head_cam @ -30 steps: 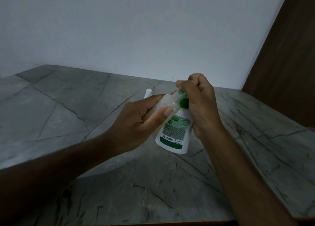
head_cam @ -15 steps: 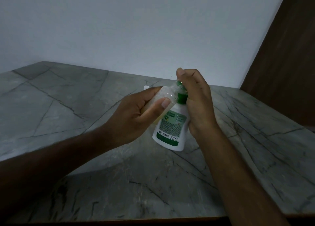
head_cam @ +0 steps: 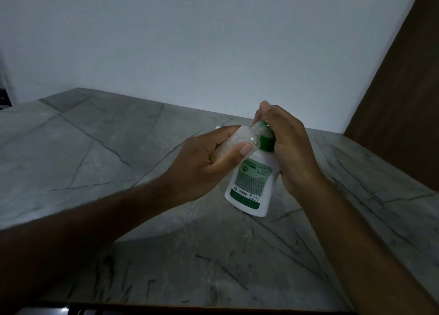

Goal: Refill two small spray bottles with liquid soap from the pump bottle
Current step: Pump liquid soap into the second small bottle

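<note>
Marble counter (head_cam: 118,148), left hand (head_cam: 204,165) tilting spray bottle (head_cam: 247,139), right hand (head_cam: 287,148) atop pump bottle (head_cam: 251,186)

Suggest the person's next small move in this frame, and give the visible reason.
Probably press the pump head down with the right hand: the left hand holds the small clear bottle tilted, its open mouth at the green nozzle of the pump bottle.

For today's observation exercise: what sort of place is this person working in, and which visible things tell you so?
Probably a home room, perhaps a kitchen or washroom: a grey veined stone countertop against a plain white wall, a dark wooden panel at right, and a household soap pump bottle.
</note>
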